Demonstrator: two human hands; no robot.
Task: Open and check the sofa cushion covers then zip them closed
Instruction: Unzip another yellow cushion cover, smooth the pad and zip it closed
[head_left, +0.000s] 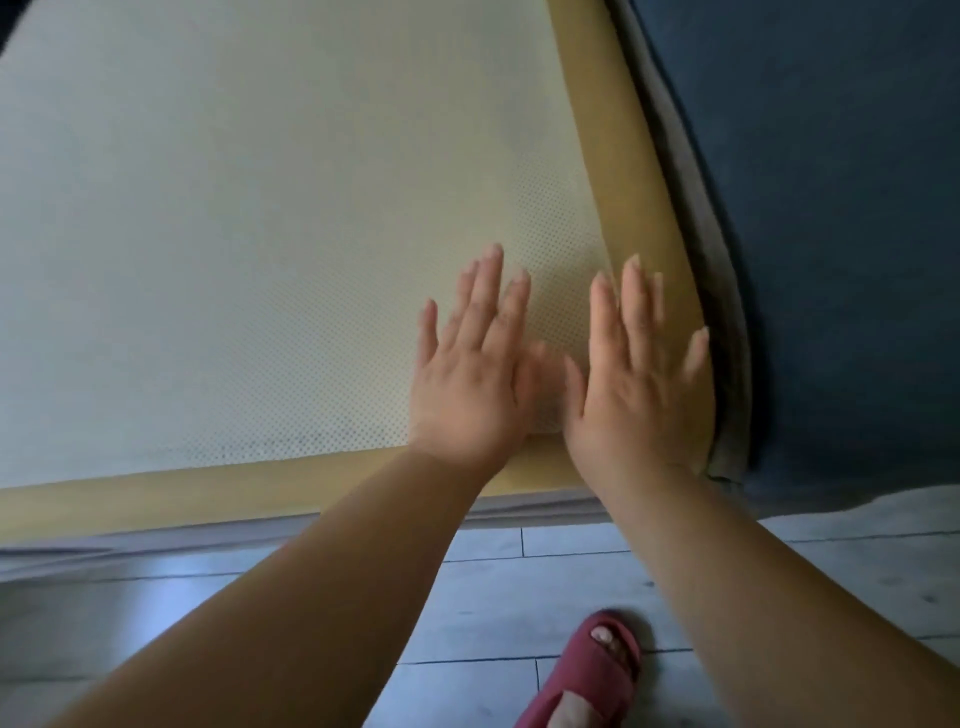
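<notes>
1. Pale yellow-white perforated foam cushion insert (270, 234) bared across most of the view, mustard-yellow foam edge band (631, 218) exposed along its right side and near edge, meeting at a corner low right.
2. Grey fabric cushion cover (698, 249) peeled back beyond that band, bunched up the right side and lying slack under the near edge; dark blue sofa upholstery (831, 208) further right.
3. Left hand (470, 387) flat on the perforated face near the corner, fingers spread and straight, gripping nothing.
4. Right hand (641, 395) likewise flat and released, just beside the left, little finger reaching onto the yellow band; nothing pinched between its fingers.
5. Deciding relation: cover edge just to the right of the right hand's fingers, its long axis running up and away along the foam's right side, then turning the corner toward the wearer. Right hand clearly nearer; left hand a full palm further inboard.
6. Zip teeth and slider not discernible anywhere, too soft to tell.
7. Judged stage: checking the insert, cover open, closing not yet begun; probably a reach rightward to draw the fabric back over the band.
8. Red slipper (592, 670) on grey plank floor (208, 597) below.
</notes>
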